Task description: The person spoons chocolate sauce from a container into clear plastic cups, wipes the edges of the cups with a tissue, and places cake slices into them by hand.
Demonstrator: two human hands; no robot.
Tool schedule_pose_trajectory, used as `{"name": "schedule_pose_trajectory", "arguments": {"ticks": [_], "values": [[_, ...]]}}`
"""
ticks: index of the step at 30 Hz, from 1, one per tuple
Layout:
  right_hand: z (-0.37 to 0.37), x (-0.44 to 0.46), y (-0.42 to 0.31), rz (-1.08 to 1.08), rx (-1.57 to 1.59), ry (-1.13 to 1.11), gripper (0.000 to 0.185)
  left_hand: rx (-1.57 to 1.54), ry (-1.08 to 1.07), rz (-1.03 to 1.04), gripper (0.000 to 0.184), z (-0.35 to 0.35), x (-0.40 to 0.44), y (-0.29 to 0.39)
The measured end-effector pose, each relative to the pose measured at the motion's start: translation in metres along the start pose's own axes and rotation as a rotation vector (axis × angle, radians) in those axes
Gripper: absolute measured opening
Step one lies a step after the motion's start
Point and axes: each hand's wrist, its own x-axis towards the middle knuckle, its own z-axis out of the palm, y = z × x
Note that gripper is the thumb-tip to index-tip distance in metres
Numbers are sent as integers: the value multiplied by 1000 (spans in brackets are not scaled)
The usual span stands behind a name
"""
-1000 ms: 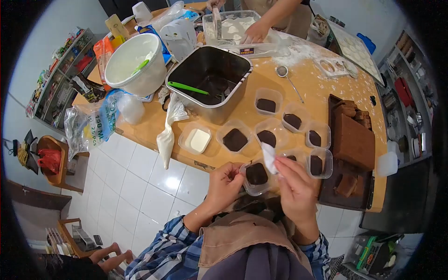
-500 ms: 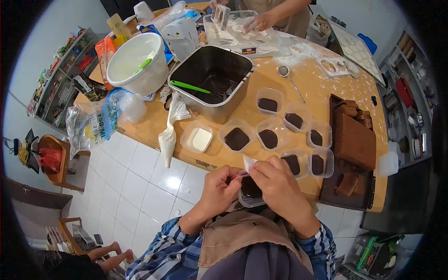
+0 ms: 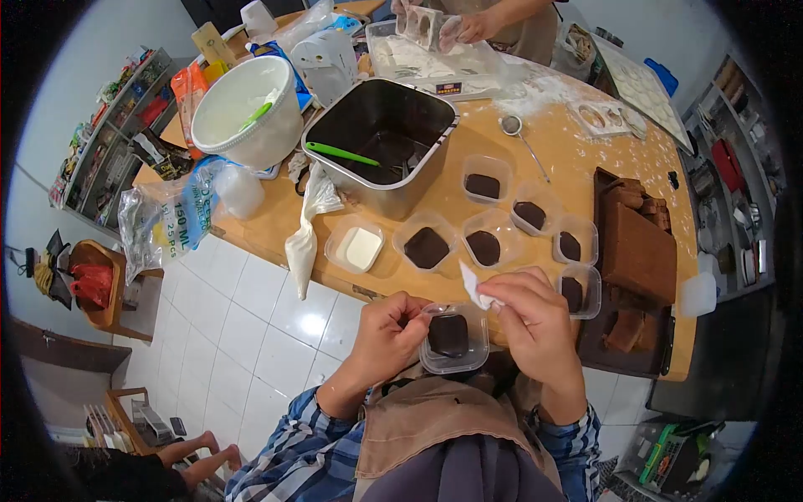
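Note:
My left hand (image 3: pixel 386 336) is closed on the left rim of a clear plastic food container (image 3: pixel 470 358) with a dark chocolate layer in its bottom. The container is held at the table's near edge, in front of the brown apron. My right hand (image 3: pixel 535 322) pinches a white tissue (image 3: pixel 470 281) just above and right of the container. Several similar containers with a dark layer, such as this plastic tub (image 3: pixel 425 243), stand beyond my hands. One tub (image 3: pixel 355 245) has a cream-white filling. A filled piping bag (image 3: pixel 303 251) lies left of it, its end over the table edge.
A large metal pan (image 3: pixel 376 188) with a green-handled spatula (image 3: pixel 343 154) stands behind the tubs, beside a white bucket (image 3: pixel 242 134). To the right is a dark tray (image 3: pixel 615 360) of brown cake (image 3: pixel 640 255). Across the table, another person's hands (image 3: pixel 468 28) hold a mould above a flour-filled bin.
My right hand and the tissue have moved right, off the container's rim, exposing more of the container. The other person has lifted the mould from over the flour with both hands.

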Motion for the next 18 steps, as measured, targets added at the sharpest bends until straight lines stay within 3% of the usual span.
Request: {"name": "schedule_pose_trajectory", "arguments": {"ticks": [5, 11, 18], "values": [[2, -5, 1, 147, 124, 12, 23, -123, 34, 104, 10, 4, 2, -5], [6, 2, 8, 16, 181, -256, 24, -92, -81, 153, 10, -1, 0, 10], [5, 1, 11, 195, 353, -389, 26, -84, -139, 109, 11, -7, -1, 12]]}}
